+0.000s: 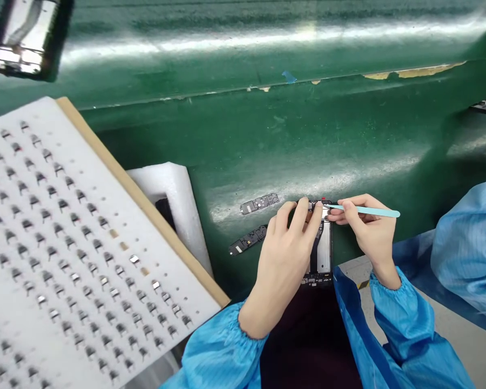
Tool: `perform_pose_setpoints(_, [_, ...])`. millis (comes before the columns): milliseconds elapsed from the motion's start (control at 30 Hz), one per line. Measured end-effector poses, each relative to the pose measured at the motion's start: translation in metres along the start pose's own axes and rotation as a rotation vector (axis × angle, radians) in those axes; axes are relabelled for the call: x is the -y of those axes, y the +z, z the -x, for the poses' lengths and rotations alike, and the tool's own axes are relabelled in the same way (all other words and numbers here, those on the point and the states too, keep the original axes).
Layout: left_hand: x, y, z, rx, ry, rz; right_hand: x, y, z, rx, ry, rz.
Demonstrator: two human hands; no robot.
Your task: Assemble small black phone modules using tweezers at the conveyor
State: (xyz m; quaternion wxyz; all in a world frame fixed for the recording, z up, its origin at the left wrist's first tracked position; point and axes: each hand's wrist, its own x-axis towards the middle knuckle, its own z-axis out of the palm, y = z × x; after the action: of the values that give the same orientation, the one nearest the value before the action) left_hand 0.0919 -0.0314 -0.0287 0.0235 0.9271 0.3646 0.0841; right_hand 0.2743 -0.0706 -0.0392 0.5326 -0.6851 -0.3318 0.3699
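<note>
Leaning over a green desk [243,146], a worker is shown in blue sleeves, with both bare hands gathered right of centre in the frame. An opened phone [326,248] is seen there, at the desk's near edge, its inner parts exposed and its left side partly covered by the left hand [287,248]. That hand is laid palm down, its fingertips brought to the phone's upper end; whether anything is pinched beneath them cannot be told. In the right hand [370,227], a slim tool with a pale turquoise handle [372,210] is gripped between thumb and fingers, its tip pointed left at the phone's top, close to the left fingertips.

Just left of the hands, two narrow dark plates are laid on the desk: an upper plate [260,204] and a lower plate [247,241], the latter partly hidden by the left hand. The left of the frame is filled by a tilted white sheet [36,329], dotted with rows of small parts [58,229] and edged in brown. Behind it, a white foam block [188,202] is partly seen. Another opened device [36,32], blurred, is cut off at the upper left.
</note>
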Motion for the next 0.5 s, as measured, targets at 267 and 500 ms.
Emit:
perform_pose_setpoints(267, [0.002,0.0,-0.004,0.103,-0.007,0.051,-0.007,-0.007,0.005,-0.171,-0.07,-0.015])
perform_pose_setpoints(500, [-0.022,-0.002,0.007,0.125,-0.059,-0.028,-0.022,-0.026,0.006,-0.245,-0.049,-0.075])
